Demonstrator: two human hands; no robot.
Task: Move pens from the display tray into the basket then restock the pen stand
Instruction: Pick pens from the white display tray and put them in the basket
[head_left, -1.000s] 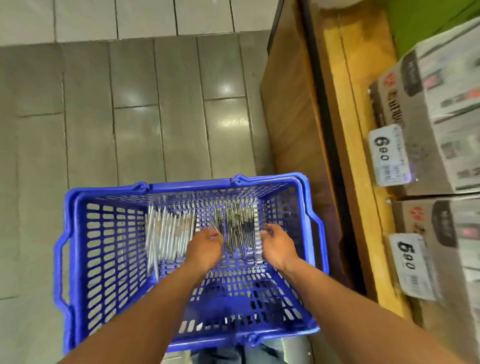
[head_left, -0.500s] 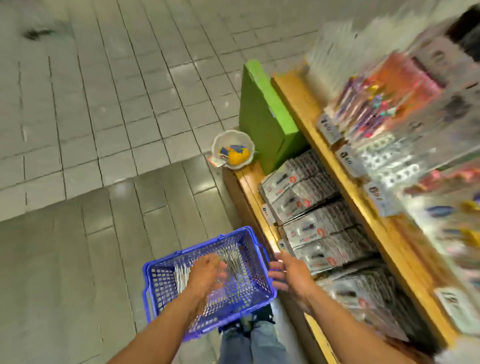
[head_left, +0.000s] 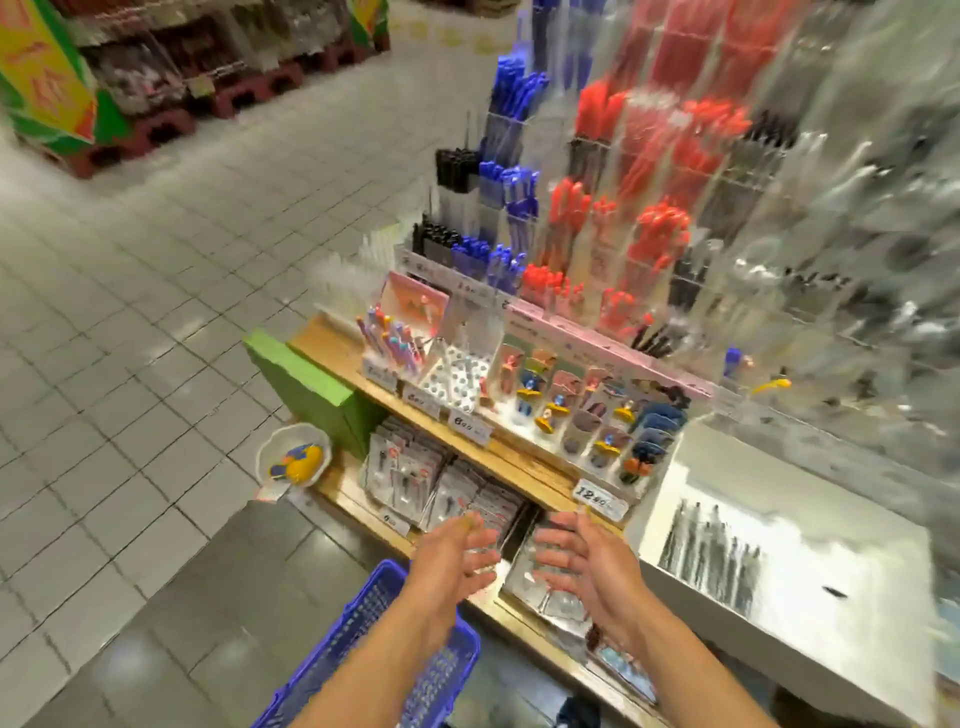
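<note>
Where pens sit now: dark slim pens (head_left: 711, 556) lying in a row inside shallow white display tray (head_left: 779, 525), on the right side of the shelving
Basket: blue perforated plastic basket (head_left: 374, 660) on the grey tiled floor (head_left: 130, 374), low in view, mostly hidden under the left forearm; contents too blurred to tell
Left hand (head_left: 457, 551): raised above the basket's far corner, fingers spread and straight, palm turned inward, holding nothing
Right hand (head_left: 582, 556): raised just beside the left, apart from it, fingers spread and relaxed, palm facing the left hand, holding nothing; near the tray's left edge, not touching it
Pen stand: tall clear acrylic stepped pen stand (head_left: 597, 208) at the back of the upper shelf, compartments packed with upright black, blue and red capped pens; right side heavily blurred
Upper shelf: pale wooden shelf (head_left: 332, 338) carrying small clear boxes of coloured pens and novelty items, white price cards along its front
Lower shelf: flat blister packs (head_left: 415, 478) stacked in overlapping rows, below the hands
Bowl: small white scalloped bowl (head_left: 293, 457) at the lower shelf's end, yellow and blue objects inside
</note>
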